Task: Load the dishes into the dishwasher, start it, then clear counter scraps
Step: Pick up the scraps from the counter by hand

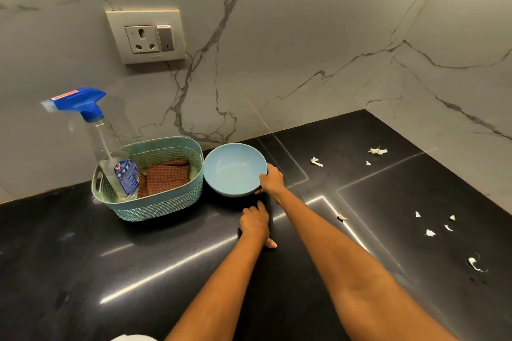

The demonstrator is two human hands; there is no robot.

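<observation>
A light blue bowl (232,170) stands empty on the black counter (138,271), right beside a teal basket. My right hand (272,180) grips the bowl's near right rim. Just in front of the bowl, my left hand (256,223) rests on the counter with fingers loosely bent and the thumb pointing right; it holds nothing. White scraps like garlic skins lie scattered at the right: two pieces (377,150) near the back wall, one (342,217) close to my right forearm, and several (430,232) farther right.
The teal basket (166,202) holds a spray bottle with a blue trigger (91,108) and a folded brown checked cloth (167,176). A wall socket (145,36) sits on the marble backsplash. The counter ends in a corner at the back right.
</observation>
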